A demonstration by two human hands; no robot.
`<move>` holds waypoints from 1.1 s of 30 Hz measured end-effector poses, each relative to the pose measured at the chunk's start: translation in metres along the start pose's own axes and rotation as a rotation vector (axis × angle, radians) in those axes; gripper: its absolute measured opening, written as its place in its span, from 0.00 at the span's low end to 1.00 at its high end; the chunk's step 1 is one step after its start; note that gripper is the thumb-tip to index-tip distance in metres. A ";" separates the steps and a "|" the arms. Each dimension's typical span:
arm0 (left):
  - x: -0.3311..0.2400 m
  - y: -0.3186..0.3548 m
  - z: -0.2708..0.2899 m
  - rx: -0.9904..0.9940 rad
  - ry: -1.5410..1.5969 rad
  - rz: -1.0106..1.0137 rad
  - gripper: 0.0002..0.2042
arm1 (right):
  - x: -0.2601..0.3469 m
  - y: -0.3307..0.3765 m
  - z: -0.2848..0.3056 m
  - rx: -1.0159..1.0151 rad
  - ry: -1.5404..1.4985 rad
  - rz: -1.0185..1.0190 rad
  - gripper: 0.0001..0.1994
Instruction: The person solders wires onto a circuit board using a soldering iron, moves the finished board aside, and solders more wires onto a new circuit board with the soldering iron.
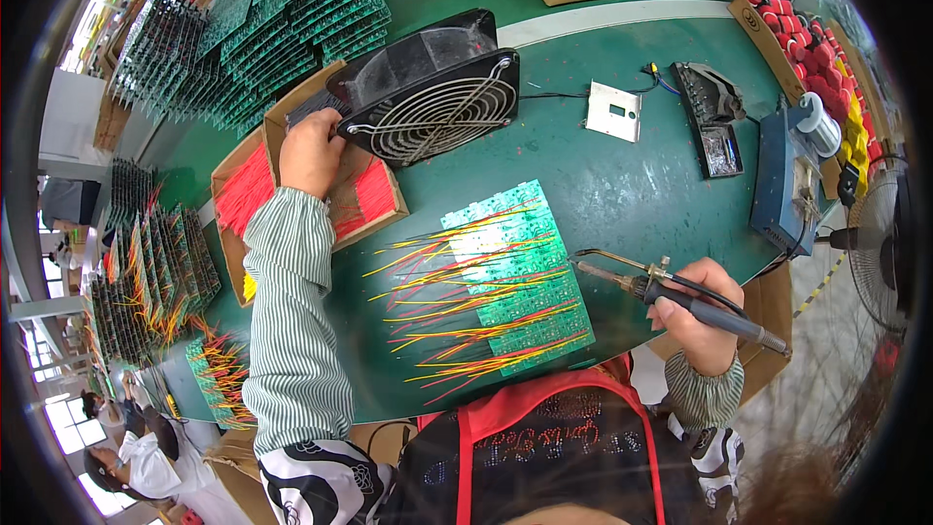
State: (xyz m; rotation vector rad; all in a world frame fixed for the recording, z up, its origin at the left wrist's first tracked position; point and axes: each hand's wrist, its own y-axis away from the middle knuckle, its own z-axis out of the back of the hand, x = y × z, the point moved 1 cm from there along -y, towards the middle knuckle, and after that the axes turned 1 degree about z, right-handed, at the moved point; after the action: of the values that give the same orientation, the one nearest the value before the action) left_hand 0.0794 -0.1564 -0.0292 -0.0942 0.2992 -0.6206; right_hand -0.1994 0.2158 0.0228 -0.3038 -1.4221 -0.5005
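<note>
My right hand (702, 316) is wrapped round a soldering iron (714, 316) with a thin feed tube along it. The iron's tip points left, by the right edge of a green circuit board panel (525, 277). Rows of red, yellow and black wires (437, 282) stick out from that panel to the left. My left hand (311, 151) reaches into the far part of a cardboard box (374, 224), beside dark wires (309, 109). Its fingers are curled together, and what they pinch is hidden. Red wires (245, 190) lie in the box, on both sides of my wrist.
A black fan with a wire guard (437, 117) stands against the box. Stacked circuit boards (282, 29) rise at far left. A metal plate (613, 112), black stand (708, 122) and blue soldering unit with solder spool (782, 175) sit to the right.
</note>
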 end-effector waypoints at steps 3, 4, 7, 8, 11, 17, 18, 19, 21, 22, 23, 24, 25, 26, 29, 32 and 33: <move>0.005 0.002 -0.001 -0.030 0.037 -0.011 0.09 | 0.001 -0.001 -0.001 0.006 -0.003 -0.005 0.09; 0.004 0.003 0.001 -0.051 0.007 -0.013 0.09 | 0.002 -0.001 -0.001 0.011 -0.005 -0.003 0.09; 0.001 0.003 0.005 -0.079 -0.050 -0.032 0.07 | 0.000 0.001 0.000 0.006 0.003 0.012 0.09; 0.000 0.004 0.006 -0.088 -0.080 -0.046 0.07 | 0.000 0.003 0.000 0.006 0.004 0.012 0.09; -0.011 0.008 0.014 -0.088 -0.166 0.010 0.07 | 0.000 0.006 0.000 0.006 -0.022 0.002 0.09; -0.010 0.011 0.022 -0.097 -0.150 -0.094 0.07 | 0.001 0.011 0.001 0.011 -0.032 0.011 0.08; -0.008 0.010 0.023 -0.097 -0.149 -0.096 0.07 | 0.002 0.012 0.001 0.013 -0.030 0.013 0.08; -0.005 0.010 0.024 -0.058 -0.119 -0.109 0.07 | 0.002 0.013 0.001 0.016 -0.029 0.015 0.08; -0.009 0.009 0.028 -0.019 -0.091 -0.126 0.07 | -0.001 0.015 0.002 0.010 -0.027 0.020 0.08; -0.013 0.010 0.031 0.047 -0.039 -0.020 0.07 | -0.001 0.015 0.003 0.007 -0.023 0.024 0.08; -0.014 0.013 0.036 0.110 0.008 0.091 0.08 | -0.001 0.016 0.003 0.011 -0.027 0.026 0.08; -0.009 0.014 0.036 0.108 0.005 0.094 0.08 | 0.000 0.016 0.003 0.021 -0.024 0.032 0.08; 0.001 0.014 0.033 0.136 0.103 0.100 0.08 | 0.001 0.016 0.003 0.031 -0.021 0.038 0.08; 0.013 0.013 0.026 0.164 0.207 0.105 0.08 | 0.000 0.017 0.002 0.032 -0.019 0.038 0.08; 0.031 0.014 0.017 0.323 0.722 0.242 0.08 | 0.000 0.020 0.004 0.020 -0.018 0.018 0.08; 0.011 0.021 0.032 0.413 0.785 0.391 0.06 | -0.004 0.022 0.006 0.013 -0.002 0.049 0.08; 0.012 0.022 0.033 0.413 0.785 0.391 0.06 | -0.005 0.022 0.007 0.010 0.008 0.048 0.08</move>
State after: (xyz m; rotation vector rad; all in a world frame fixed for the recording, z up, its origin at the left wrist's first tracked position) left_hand 0.1110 -0.1453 -0.0046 0.6083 0.9138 -0.2931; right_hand -0.1943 0.2388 0.0207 -0.3270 -1.4064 -0.4545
